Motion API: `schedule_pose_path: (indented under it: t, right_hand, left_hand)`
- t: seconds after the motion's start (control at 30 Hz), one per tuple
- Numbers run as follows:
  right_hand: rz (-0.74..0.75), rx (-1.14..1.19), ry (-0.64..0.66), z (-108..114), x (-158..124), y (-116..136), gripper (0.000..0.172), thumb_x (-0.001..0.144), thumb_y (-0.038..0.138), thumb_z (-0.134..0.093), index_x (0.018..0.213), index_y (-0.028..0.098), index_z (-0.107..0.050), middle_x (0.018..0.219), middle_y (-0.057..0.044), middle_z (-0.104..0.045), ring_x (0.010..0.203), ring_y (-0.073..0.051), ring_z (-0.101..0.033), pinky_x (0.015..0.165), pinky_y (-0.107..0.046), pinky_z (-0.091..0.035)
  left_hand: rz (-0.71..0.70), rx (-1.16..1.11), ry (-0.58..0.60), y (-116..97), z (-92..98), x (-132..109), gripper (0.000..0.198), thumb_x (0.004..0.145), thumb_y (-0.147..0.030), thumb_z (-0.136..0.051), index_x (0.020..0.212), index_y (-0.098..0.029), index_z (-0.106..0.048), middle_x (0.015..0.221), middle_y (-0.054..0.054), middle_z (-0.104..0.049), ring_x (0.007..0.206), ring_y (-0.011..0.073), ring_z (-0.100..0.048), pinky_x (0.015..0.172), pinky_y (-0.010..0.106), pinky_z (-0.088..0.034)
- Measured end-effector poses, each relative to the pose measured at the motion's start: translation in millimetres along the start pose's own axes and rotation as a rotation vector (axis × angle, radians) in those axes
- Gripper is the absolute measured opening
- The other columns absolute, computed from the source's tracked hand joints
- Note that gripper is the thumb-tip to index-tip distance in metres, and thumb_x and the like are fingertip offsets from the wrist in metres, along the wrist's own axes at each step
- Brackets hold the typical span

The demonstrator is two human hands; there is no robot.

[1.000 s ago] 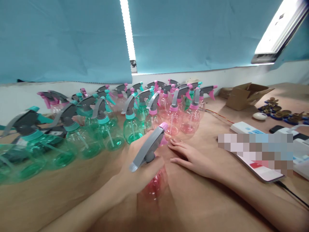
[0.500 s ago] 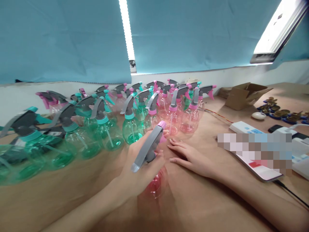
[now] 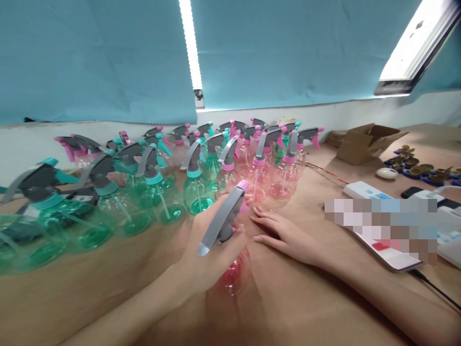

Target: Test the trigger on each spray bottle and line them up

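Observation:
My left hand [image 3: 211, 247] is wrapped round the neck of a spray bottle [image 3: 232, 276] with a clear pink body, a grey spray head and a pink nozzle. The bottle stands on the brown tabletop [image 3: 281, 307], its collar hidden by my fingers. To its right, my right hand [image 3: 283, 233] lies palm down with its fingers stretched out, holding nothing. Just beyond both hands are a pink spray bottle [image 3: 257, 175] and a green spray bottle [image 3: 196, 192], part of a crowd of similar bottles.
More green spray bottles [image 3: 91, 226] line the left side. At right lie a partly pixelated device [image 3: 396, 254], a white power strip [image 3: 356, 190] and a white computer mouse [image 3: 386, 173]. An open cardboard box [image 3: 356, 144] stands behind them, beside several brass-coloured parts [image 3: 419, 168].

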State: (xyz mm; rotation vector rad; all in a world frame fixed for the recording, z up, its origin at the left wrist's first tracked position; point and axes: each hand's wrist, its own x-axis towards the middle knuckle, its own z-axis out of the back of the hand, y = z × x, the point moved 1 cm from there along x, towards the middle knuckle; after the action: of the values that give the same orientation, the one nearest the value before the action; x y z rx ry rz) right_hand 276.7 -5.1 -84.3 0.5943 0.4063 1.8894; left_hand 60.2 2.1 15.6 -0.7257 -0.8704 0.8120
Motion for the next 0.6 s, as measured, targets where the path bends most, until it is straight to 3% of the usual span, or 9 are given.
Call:
schedule_pose_path:
  t: [0.6]
  right_hand:
    - [-0.003, -0.008, 0.011, 0, 0, 0, 0.06, 0.093, 0.054, -0.051, 0.141, 0.019, -0.05, 0.15, -0.014, -0.042, 0.141, -0.031, -0.034, 0.115, -0.052, -0.03]
  left_hand:
    - [-0.067, 0.092, 0.098, -12, 7.8, 6, 0.008, 0.068, -0.016, -0.045, 0.069, -0.024, -0.045, 0.06, -0.006, -0.037, 0.05, 0.0128, -0.038, 0.048, 0.027, -0.03]
